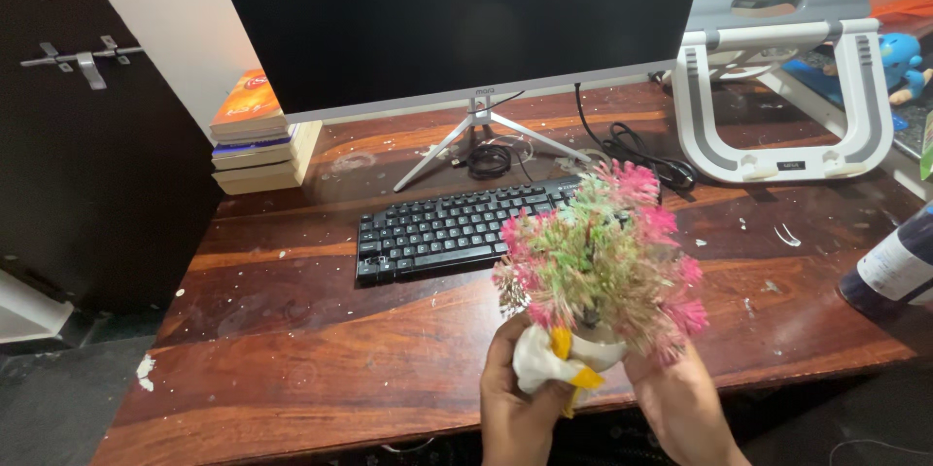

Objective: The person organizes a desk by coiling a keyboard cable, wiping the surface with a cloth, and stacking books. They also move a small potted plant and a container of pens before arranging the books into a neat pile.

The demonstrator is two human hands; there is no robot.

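A stack of books [255, 136] sits far left on the desk [292, 330], then a keyboard [457, 228]. At the near edge, the left hand [515, 393] clutches a white-and-yellow cloth [556, 357] against a small flowerpot [604, 338]. The right hand [680, 398] grips the pot's other side; its pink and green flowers [603, 257] rise straight above both hands.

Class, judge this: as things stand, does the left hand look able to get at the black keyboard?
Probably not at once: the left hand is full, gripping a white and yellow cloth against the flower pot. The desk up to the keyboard lies bare.
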